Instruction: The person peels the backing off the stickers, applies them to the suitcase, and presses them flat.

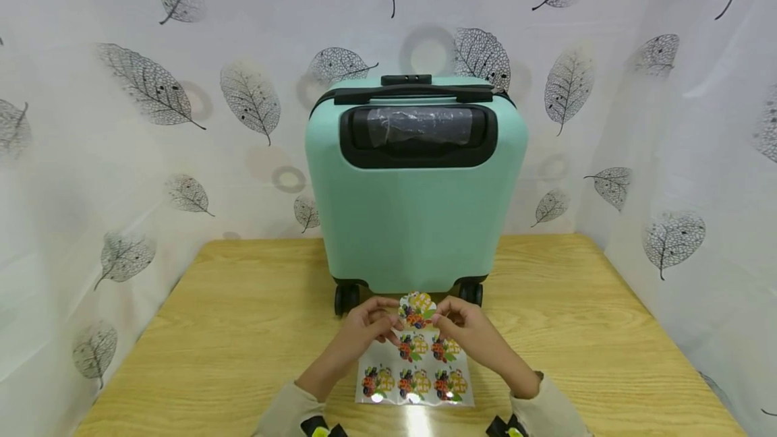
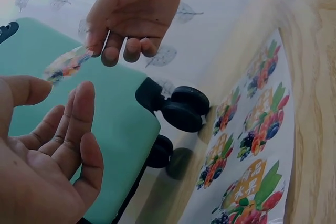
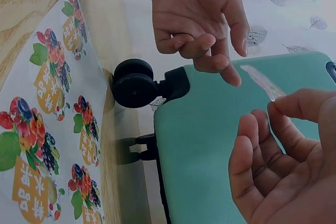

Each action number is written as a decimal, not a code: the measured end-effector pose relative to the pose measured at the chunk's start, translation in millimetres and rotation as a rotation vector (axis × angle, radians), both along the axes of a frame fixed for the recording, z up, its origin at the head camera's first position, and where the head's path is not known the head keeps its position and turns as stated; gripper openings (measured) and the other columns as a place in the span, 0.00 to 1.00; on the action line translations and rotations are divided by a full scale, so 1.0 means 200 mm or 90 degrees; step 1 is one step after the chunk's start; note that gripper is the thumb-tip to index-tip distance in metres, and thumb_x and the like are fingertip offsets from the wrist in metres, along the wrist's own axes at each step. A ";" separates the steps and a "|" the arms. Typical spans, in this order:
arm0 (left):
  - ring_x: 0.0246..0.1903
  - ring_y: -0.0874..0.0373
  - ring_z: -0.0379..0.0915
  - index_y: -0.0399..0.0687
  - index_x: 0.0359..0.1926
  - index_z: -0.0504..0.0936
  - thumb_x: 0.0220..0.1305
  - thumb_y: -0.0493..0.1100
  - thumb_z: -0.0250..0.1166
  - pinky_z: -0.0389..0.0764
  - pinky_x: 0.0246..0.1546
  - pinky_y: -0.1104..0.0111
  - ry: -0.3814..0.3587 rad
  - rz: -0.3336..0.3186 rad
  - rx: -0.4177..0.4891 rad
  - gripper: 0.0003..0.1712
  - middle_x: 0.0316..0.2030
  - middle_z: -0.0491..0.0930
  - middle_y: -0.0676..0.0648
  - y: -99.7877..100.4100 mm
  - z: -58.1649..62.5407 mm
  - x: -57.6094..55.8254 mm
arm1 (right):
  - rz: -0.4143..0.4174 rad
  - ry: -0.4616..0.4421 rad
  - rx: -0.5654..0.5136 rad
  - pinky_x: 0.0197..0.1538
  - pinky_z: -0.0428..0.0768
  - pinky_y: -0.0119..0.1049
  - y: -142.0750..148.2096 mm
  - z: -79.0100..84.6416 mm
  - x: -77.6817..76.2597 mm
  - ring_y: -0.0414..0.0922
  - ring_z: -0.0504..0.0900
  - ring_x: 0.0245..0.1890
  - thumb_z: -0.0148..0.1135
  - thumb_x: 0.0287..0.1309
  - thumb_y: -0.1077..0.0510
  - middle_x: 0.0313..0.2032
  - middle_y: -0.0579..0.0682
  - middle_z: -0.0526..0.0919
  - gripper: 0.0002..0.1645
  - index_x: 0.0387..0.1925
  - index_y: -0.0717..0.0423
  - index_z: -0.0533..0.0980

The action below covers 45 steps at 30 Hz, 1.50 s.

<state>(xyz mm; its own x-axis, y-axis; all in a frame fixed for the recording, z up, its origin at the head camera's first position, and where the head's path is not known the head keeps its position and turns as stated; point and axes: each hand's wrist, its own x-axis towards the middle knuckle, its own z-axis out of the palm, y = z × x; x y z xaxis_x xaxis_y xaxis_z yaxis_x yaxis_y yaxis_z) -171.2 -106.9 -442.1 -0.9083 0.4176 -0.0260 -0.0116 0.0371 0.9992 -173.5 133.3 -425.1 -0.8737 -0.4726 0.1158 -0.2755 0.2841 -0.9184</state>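
A round, glossy fruit-print sticker [image 1: 417,309] is held up in front of the suitcase's lower edge. My right hand [image 1: 472,333] pinches its right edge between thumb and index finger, as the right wrist view [image 3: 286,150] also shows. At the sticker's left edge is my left hand [image 1: 367,326], its thumb and index finger spread apart with the sticker's rim close to the thumb tip [image 2: 39,90]. Below both hands lies a white sticker sheet [image 1: 388,360] bearing several more fruit stickers [image 1: 415,383]. The mint-green suitcase [image 1: 413,221] stands upright behind the hands.
The suitcase rests on black wheels [image 1: 347,299] at the back of the wooden table [image 1: 243,329]. A black handle recess [image 1: 419,157] is near its top. Leaf-patterned white cloth [image 1: 255,174] hangs behind and at both sides.
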 end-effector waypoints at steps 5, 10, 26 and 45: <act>0.33 0.65 0.79 0.36 0.58 0.71 0.70 0.46 0.56 0.77 0.41 0.66 0.004 0.001 -0.006 0.21 0.36 0.81 0.56 -0.01 0.01 -0.01 | 0.008 -0.007 0.017 0.30 0.77 0.36 0.01 0.00 0.01 0.35 0.76 0.25 0.53 0.69 0.56 0.30 0.52 0.78 0.13 0.38 0.65 0.74; 0.33 0.64 0.78 0.36 0.54 0.73 0.69 0.47 0.59 0.76 0.41 0.66 0.005 0.011 -0.020 0.21 0.36 0.79 0.53 0.00 0.01 -0.02 | 0.022 -0.005 0.042 0.31 0.78 0.39 0.01 -0.01 0.01 0.35 0.78 0.27 0.52 0.70 0.54 0.35 0.59 0.81 0.14 0.38 0.63 0.75; 0.34 0.64 0.76 0.35 0.44 0.75 0.69 0.44 0.59 0.76 0.40 0.67 0.040 0.047 -0.028 0.14 0.32 0.78 0.56 0.02 0.04 0.00 | 0.046 0.005 0.034 0.31 0.78 0.36 0.00 0.02 0.01 0.36 0.78 0.26 0.53 0.70 0.53 0.36 0.60 0.79 0.13 0.41 0.61 0.73; 0.32 0.64 0.71 0.33 0.42 0.78 0.66 0.42 0.62 0.74 0.37 0.74 0.099 0.125 -0.027 0.13 0.33 0.76 0.53 0.01 0.14 -0.02 | 0.014 0.065 -0.009 0.34 0.79 0.33 -0.04 0.16 -0.03 0.35 0.77 0.27 0.55 0.68 0.57 0.32 0.51 0.78 0.11 0.40 0.63 0.74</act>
<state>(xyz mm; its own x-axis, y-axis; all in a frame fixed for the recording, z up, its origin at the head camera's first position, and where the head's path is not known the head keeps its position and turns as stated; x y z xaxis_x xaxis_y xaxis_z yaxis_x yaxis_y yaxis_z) -175.7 -104.3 -414.2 -0.9664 0.2345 0.1057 0.1303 0.0917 0.9872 -178.7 126.2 -393.7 -0.8465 -0.4893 0.2099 -0.3732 0.2641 -0.8894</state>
